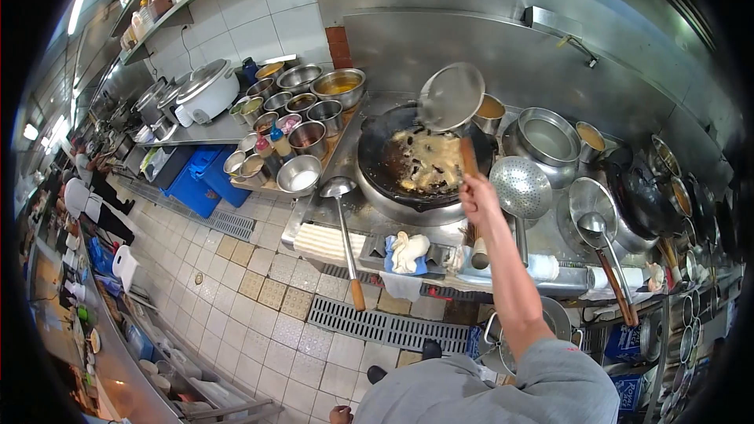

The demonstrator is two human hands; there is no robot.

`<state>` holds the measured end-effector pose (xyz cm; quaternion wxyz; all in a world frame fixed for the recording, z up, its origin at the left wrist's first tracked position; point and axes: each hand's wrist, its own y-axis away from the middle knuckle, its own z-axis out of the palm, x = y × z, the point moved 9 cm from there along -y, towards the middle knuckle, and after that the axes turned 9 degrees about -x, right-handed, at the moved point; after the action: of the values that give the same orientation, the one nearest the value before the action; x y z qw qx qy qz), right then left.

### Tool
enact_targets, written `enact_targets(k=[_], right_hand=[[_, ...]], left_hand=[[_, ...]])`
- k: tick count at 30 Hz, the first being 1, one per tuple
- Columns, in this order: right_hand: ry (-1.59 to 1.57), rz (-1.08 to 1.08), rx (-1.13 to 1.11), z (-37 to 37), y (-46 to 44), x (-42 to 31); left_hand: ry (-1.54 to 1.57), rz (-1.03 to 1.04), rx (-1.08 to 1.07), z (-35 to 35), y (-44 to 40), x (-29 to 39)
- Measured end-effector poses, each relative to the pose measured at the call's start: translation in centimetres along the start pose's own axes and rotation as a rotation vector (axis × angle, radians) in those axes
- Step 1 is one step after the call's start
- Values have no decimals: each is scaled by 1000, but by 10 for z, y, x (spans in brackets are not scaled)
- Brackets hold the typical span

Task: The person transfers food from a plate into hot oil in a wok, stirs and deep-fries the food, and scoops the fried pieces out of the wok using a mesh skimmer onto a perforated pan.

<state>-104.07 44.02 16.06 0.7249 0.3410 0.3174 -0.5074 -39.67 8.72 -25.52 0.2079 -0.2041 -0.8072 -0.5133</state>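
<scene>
My right hand (476,192) is closed round the wooden handle of a strainer (452,96), whose round mesh head is tilted above the back of a black wok (375,170). Pale pieces of food (428,161) lie in bubbling oil in the wok. Low at the bottom edge, beside my body, my left hand (341,414) hangs away from the stove; its fingers are too small and dark to make out. A ladle (339,188) with a wooden handle rests on the counter left of the wok.
A perforated skimmer (521,187) and a metal pot (547,137) stand right of the wok. Metal bowls (299,175) crowd the left counter. Folded cloths (408,251) lie along the front edge. Two people (82,200) are at the far left.
</scene>
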Motion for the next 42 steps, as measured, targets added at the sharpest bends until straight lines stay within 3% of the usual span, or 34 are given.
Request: enact_targets(k=[1, 2, 3, 5, 9, 11, 12, 14, 15, 22, 26, 29, 31, 34, 36, 38, 42], right_hand=[[249, -146, 53, -23, -15, -20], [850, -457, 235, -68, -55, -39], [1237, -574, 495, -70, -41, -70], [1350, -356, 560, -102, -49, -94], [1485, -280, 507, -139, -52, -115], [1383, -587, 473, -135, -19, -108], [1389, -575, 474, -132, -4, -102], [782, -233, 287, -115, 30, -72], [694, -237, 264, -103, 44, -66], [674, -266, 258, -92, 54, -25], [851, -314, 255, -88, 37, -11], [609, -182, 246, -67, 43, 0], [247, -27, 209, -58, 41, 21], [65, 28, 173, -46, 33, 38], [25, 49, 139, -40, 25, 47], [-115, 206, 89, -35, 17, 68], [-150, 230, 78, -12, 20, 73]], left_hand=[[-41, 1, 15, -1, 7, 6], [-85, 1, 30, -3, 11, 11], [-88, 1, 28, -3, 9, 8], [-136, 84, 0, -2, 6, 8], [-143, 106, 20, -7, 10, 15], [-118, 102, -3, -3, 12, 15], [-120, 92, -10, -2, 14, 14], [-316, 167, -55, -1, 14, 31], [-167, 15, -57, 0, 47, 68], [-9, 11, -56, -21, 16, 99], [189, 26, -42, -32, -3, 90], [211, 17, -52, -31, -4, 77], [231, 14, -58, -30, 4, 71], [33, 37, -75, -24, 21, 63], [-42, 235, -74, -19, 29, 54], [-114, 178, -89, -12, 21, 19], [-235, 170, -98, -13, -2, -22]])
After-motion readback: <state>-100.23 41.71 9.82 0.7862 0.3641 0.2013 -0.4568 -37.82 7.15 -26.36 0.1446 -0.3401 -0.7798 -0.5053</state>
